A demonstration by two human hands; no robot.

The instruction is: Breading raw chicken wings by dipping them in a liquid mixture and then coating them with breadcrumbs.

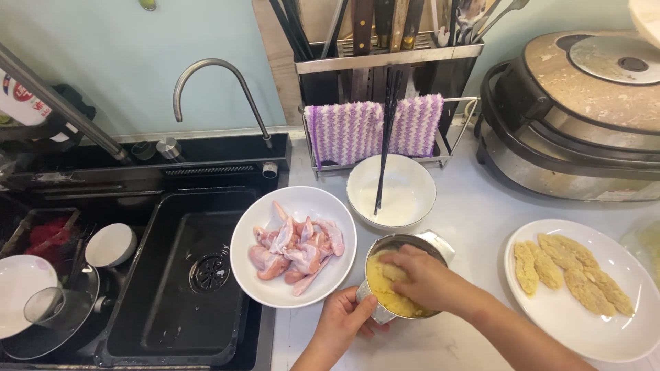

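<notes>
My left hand (342, 319) grips the near side of a small metal pot (440, 244) on the white counter. Inside the pot is yellow batter or crumb mix (385, 292). My right hand (423, 275) reaches into the pot, fingers closed on a coated piece in the mix. Left of the pot stands a white bowl (247, 278) of raw chicken wing pieces (295, 249). To the right, a white plate (584, 330) carries several yellow coated pieces (570, 271).
Behind the pot, a white bowl (412, 199) holds white flour, with black chopsticks (385, 137) leaning in it. A black sink (182, 275) with a faucet (213, 86) lies left. A utensil rack (385, 62) with purple cloths (344, 130) and a large cooker (584, 117) stand at the back.
</notes>
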